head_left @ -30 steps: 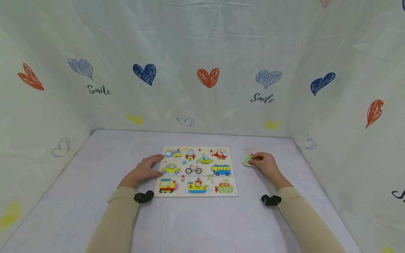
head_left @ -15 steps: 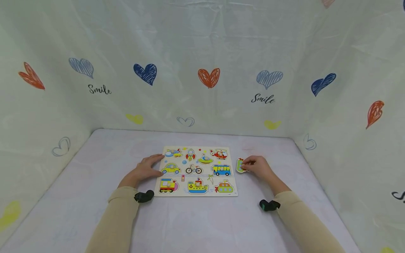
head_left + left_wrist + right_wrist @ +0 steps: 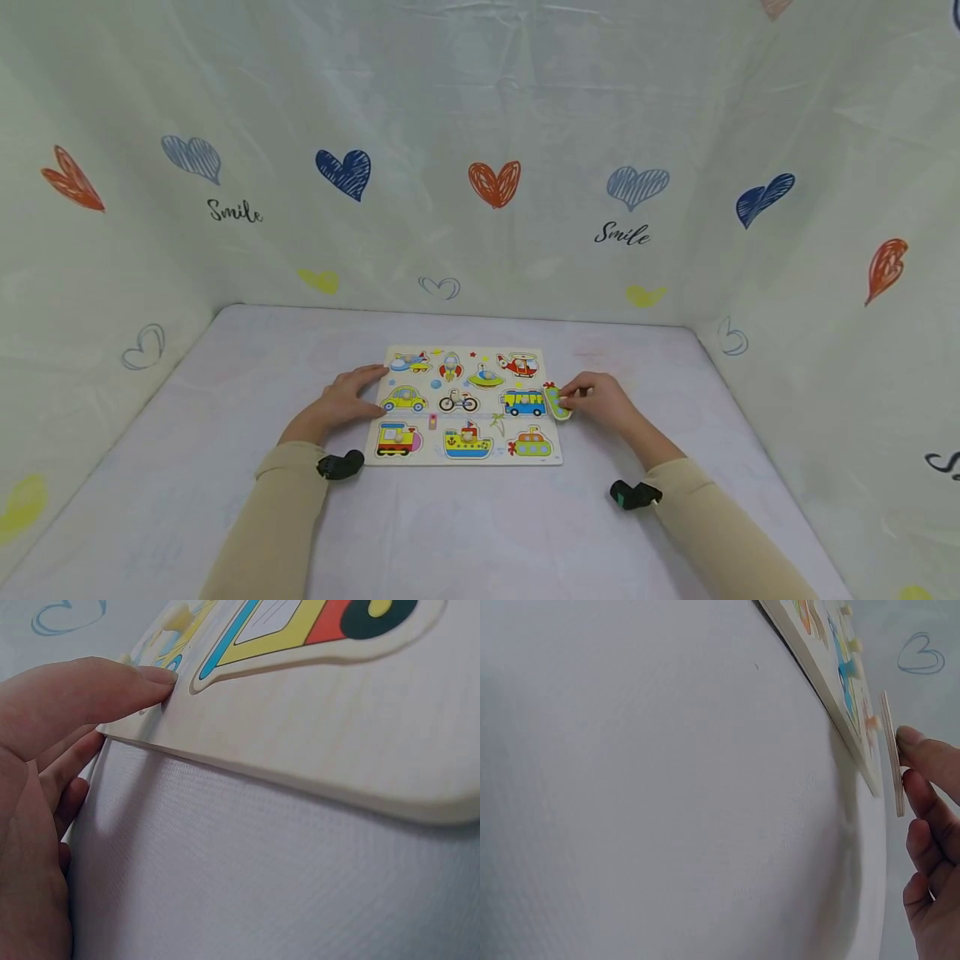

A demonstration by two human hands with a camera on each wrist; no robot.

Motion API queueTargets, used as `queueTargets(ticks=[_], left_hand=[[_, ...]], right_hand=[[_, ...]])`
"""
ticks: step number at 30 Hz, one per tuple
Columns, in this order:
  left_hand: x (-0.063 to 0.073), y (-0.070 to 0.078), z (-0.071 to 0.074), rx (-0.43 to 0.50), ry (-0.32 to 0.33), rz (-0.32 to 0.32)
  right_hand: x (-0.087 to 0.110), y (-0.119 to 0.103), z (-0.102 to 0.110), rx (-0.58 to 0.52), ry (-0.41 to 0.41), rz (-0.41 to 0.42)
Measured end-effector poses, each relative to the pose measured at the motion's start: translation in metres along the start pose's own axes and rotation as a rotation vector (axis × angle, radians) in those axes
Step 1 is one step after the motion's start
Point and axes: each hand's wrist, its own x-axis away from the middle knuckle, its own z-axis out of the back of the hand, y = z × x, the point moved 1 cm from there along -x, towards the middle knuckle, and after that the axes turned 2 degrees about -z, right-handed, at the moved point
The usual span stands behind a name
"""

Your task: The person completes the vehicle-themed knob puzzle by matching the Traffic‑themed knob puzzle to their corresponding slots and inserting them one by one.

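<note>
My right hand pinches a small green submarine puzzle piece with a red propeller. The piece is tilted, over the right edge of a wooden peg puzzle board. In the right wrist view the submarine piece shows edge-on, held above the board's level by thumb and finger. A submarine picture fills the board's lower right corner. My left hand rests at the board's left edge, fingers extended. In the left wrist view its thumb lies on the board's top.
Vehicle pictures cover the board, among them a bus, a helicopter, a boat and a train. The board lies on a white-covered table. A pale curtain with hearts stands behind.
My right hand has brought the submarine piece leftward, from beside the board to over its right edge, and turned it. The left hand stays in place.
</note>
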Motion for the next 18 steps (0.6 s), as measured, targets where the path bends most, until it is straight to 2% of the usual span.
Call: queueTargets(ticks=[11,18], left_hand=[[0.000,-0.001,0.000,0.005,-0.003,-0.005],[-0.002,-0.002,-0.001,0.002,-0.003,0.011]], right_hand=[[0.006,-0.011,-0.010,-0.027,-0.055,0.054],[0.007,-0.015,-0.016,-0.059,-0.125,0.082]])
